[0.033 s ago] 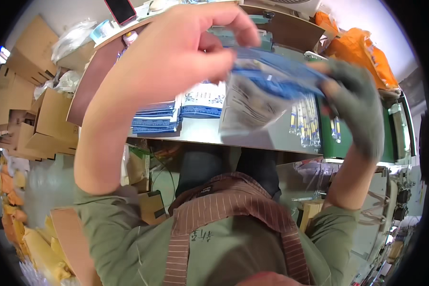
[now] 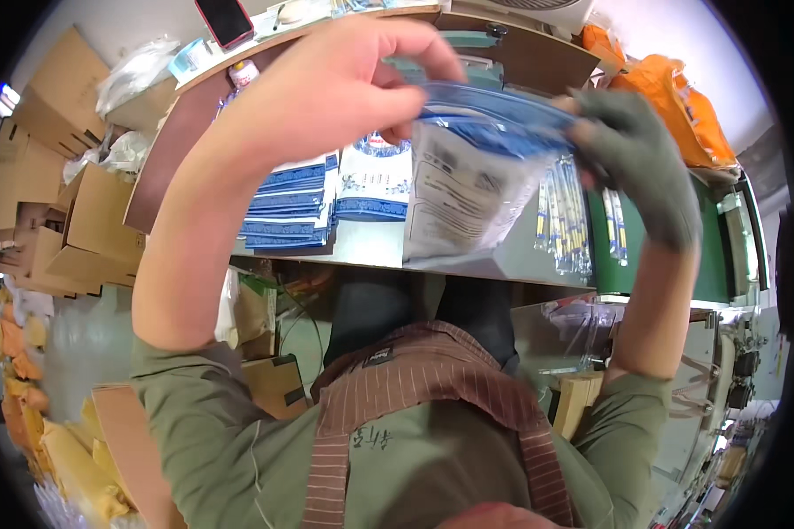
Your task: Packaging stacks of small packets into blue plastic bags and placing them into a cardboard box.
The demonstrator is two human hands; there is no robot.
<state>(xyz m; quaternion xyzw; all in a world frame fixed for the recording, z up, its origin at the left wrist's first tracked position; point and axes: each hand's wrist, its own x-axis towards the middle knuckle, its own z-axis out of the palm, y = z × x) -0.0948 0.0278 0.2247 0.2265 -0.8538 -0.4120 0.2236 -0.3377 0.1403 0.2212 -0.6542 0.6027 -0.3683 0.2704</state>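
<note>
While brown pinstriped cloth apron (image 2: 432, 379) covers wearer's front, bare L hand (image 2: 344, 101) pinches L end of clear plastic pouch w/ blue top band (image 2: 468, 189); R hand (image 2: 640, 163), in grey fingerless glove, grips R end. Pouch upright btwn hands, over near edge of grey tabletop (image 2: 370, 242); can't tell if bottom touches. Beside pouch: stacked blue-and-white flat packs (image 2: 287, 212) L, slim clear-wrapped sticks (image 2: 563, 216) R. Farther: orange plastic bag (image 2: 679, 106) R, red-edged black phone (image 2: 225, 19) L.

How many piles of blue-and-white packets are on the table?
2: a fanned left pile, and a right pile beside the clear bag. More may be hidden behind the bag or left hand.
</note>
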